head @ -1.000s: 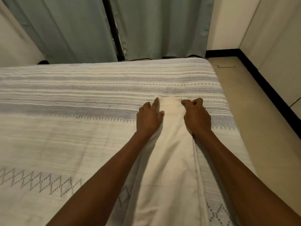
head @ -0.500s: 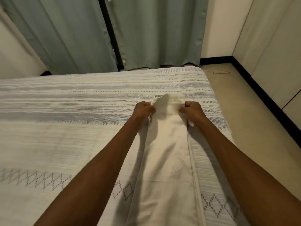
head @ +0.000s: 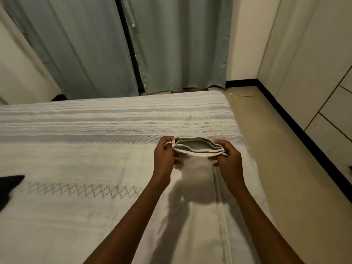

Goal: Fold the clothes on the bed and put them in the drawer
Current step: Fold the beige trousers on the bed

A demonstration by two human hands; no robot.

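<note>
Head view looks down along two bare forearms to a cream garment (head: 198,197), probably trousers judging by the long seam (head: 222,216) down its right side, lying lengthwise on the bed (head: 95,159) near the bed's right edge. Its far end is lifted off the patterned bedspread, with several layers of hem showing as a stacked, slightly gaping edge between the hands. The left hand (head: 164,156) pinches the left corner of that end, fingers curled around the cloth; the right hand (head: 229,158) grips the right corner the same way. The rest of the garment lies flat on the bed, running back toward the person.

I judge this to be the lengthwise fold: the far end is raised, ready to be carried back over the near part. The next move calls for drawing both corners toward the body evenly, keeping the layers aligned so the edges meet square, then laying them down and smoothing.

A dark piece of cloth (head: 8,185) shows at the left border, too cropped to identify. Cabinet fronts (head: 327,111), perhaps drawers, stand along the right wall across the floor; grey-green curtains (head: 171,44) hang beyond the bed.
</note>
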